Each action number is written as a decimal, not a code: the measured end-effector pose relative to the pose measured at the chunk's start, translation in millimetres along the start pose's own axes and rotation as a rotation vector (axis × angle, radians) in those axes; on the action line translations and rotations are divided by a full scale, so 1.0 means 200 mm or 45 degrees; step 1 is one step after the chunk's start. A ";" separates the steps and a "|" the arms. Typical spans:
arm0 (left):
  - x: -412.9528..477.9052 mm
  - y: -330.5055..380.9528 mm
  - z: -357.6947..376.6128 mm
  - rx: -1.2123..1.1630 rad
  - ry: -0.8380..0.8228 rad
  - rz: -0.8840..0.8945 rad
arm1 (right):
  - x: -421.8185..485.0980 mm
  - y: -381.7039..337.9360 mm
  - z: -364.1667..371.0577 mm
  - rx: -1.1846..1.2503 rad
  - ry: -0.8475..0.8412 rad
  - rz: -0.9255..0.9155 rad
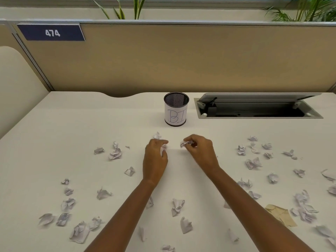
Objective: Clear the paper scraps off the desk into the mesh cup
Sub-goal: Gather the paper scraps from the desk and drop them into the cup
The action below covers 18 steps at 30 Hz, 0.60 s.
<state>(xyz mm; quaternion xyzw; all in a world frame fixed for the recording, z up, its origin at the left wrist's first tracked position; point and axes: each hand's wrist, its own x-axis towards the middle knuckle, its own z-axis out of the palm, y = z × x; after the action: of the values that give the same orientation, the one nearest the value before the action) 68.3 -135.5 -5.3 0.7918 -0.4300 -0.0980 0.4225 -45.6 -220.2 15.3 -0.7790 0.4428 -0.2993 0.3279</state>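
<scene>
Your left hand (155,158) curls round one paper scrap (163,150), your right hand (200,151) pinches a second scrap (185,143), both just before the mesh cup (176,113). Bump its rim and it could tip; loose grips would drop scraps short.

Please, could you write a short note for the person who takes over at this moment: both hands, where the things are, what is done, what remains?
Left hand: grips a small scrap.
Right hand: pinches a crumpled scrap.
Both hands are just in front of the mesh cup, which stands upright at the back middle of the desk.
Done: two scraps picked up; no paper shows inside the cup.
Left: drop both in, then collect the many loose scraps lying on both sides of the arms. A tan paper lies near right.
</scene>
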 end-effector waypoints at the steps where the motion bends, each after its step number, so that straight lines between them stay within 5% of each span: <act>1: 0.02 -0.01 0.00 0.094 0.008 0.022 | 0.04 -0.03 -0.02 0.009 0.038 -0.019; 8: 0.15 -0.02 -0.01 0.342 -0.245 -0.087 | 0.47 -0.28 -0.10 -0.111 0.235 -0.271; 18: 0.22 -0.02 0.01 0.328 -0.312 -0.022 | 0.61 -0.27 -0.03 -0.252 0.001 -0.190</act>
<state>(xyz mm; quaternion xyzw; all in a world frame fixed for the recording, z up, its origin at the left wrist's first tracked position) 96.7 -168.9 -0.2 0.8251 -0.4806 -0.1415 0.2611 29.8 -309.0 82.6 -0.8383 0.4110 -0.2779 0.2261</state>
